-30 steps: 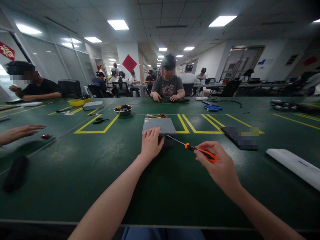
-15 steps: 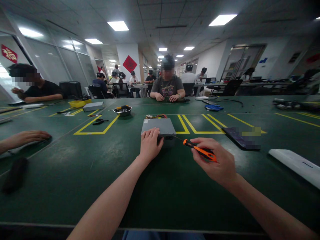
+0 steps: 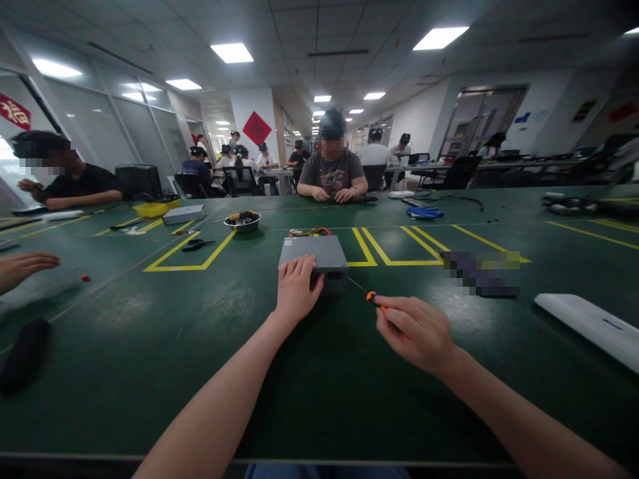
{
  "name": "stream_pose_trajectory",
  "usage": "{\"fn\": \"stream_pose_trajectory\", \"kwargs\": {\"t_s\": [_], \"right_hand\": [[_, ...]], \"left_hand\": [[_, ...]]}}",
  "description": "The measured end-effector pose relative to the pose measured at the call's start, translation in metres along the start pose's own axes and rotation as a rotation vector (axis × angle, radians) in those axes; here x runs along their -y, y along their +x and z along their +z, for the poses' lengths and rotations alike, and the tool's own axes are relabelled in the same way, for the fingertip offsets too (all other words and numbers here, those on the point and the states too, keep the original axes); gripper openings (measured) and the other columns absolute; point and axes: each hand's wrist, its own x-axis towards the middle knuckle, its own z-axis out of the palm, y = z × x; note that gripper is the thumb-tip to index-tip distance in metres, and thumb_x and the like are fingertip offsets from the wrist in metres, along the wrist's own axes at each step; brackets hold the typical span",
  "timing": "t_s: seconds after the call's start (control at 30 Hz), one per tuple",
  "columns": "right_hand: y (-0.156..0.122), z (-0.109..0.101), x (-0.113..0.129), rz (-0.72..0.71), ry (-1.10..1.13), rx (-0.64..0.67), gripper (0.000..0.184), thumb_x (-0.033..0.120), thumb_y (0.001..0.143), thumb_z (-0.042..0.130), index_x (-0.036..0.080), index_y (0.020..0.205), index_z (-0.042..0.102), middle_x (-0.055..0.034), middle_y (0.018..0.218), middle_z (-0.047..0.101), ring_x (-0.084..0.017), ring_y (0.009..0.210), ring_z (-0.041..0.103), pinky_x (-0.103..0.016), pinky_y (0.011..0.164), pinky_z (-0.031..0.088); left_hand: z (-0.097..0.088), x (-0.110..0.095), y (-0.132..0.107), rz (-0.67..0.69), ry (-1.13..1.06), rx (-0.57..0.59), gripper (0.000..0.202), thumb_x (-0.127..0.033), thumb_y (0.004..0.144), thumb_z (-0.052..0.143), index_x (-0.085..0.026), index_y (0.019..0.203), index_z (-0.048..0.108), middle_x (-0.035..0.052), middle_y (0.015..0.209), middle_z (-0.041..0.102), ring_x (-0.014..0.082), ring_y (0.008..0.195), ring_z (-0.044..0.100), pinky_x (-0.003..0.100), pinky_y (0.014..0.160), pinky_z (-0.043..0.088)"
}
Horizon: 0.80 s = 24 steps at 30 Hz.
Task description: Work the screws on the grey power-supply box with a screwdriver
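A grey metal power supply unit (image 3: 322, 249) lies flat in front of me, with a bundle of coloured wires (image 3: 319, 232) behind it. My left hand (image 3: 297, 286) grips its near left side, fingers across the top and thumb at the front face. In my right hand (image 3: 417, 329) is an orange and black screwdriver (image 3: 371, 297), pinched by its handle. Its thin shaft points up and left to the unit's near right corner; whether the tip touches I cannot tell. Most of the handle is hidden by my fingers.
Beyond the unit's left stand a metal bowl (image 3: 242, 228) of tools and black pliers (image 3: 198, 245). On the right lie a blurred-out dark phone-like object (image 3: 479, 274) and a white device (image 3: 589, 326). Another person's hand (image 3: 30, 266) is at the left. A person (image 3: 333, 169) sits opposite.
My right hand has lowered and turned, bringing the screwdriver from above the unit's front edge to beside its near right corner. The other person's hand at left has drawn back, uncovering a small red piece.
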Motion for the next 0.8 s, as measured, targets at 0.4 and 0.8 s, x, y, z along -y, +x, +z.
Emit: {"fn": "stream_pose_trajectory", "kwargs": {"t_s": [0.4,0.8], "right_hand": [[0.002,0.003,-0.001,-0.043,0.039,-0.053,0.009,0.017,0.076,0.057,0.024,0.071,0.060,-0.0030,0.092,0.069,-0.016,0.075,0.062,-0.031,0.068,0.047],[0.003,0.005,0.018,-0.536,-0.391,-0.128,0.010,0.009,0.080,0.054,0.017,0.075,0.055,-0.0075,0.084,0.066,-0.011,0.058,0.053,-0.025,0.053,0.039]], "left_hand": [[0.000,0.000,0.000,-0.003,0.004,-0.004,0.022,-0.029,0.082,0.049,-0.022,0.103,0.050,0.0061,0.116,0.058,0.0212,0.112,0.048,0.038,0.094,0.033],[0.002,0.001,-0.001,-0.002,0.018,-0.006,0.022,-0.030,0.083,0.050,-0.022,0.103,0.050,0.0064,0.117,0.057,0.0215,0.111,0.049,0.038,0.094,0.033]]}}
